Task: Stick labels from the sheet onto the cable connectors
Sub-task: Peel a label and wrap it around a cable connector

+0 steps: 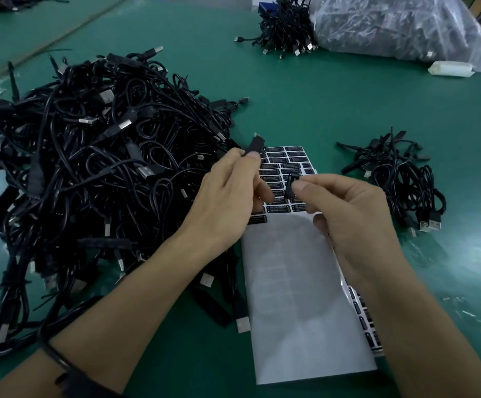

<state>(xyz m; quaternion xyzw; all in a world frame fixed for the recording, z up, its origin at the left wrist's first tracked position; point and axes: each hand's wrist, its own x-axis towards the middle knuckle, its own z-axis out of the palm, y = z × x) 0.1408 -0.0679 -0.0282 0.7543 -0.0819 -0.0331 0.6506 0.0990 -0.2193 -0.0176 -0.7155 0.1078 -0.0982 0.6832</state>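
My left hand (230,191) pinches a black cable connector (255,145) and holds it tilted up above the label sheet. My right hand (345,214) pinches a small black label (291,185) between thumb and forefinger, a little to the right of the connector and apart from it. The label sheet (288,165) lies on the green table under both hands. Its far end carries rows of black labels, while its near part (299,282) is bare white backing. A large pile of black USB cables (90,156) lies to the left.
A smaller heap of cables (400,179) lies to the right of the sheet. At the back stand another cable bundle (285,27) and a clear plastic bag (391,24) with a white roll (450,68) beside it. A second label sheet edge (368,326) peeks out under my right forearm.
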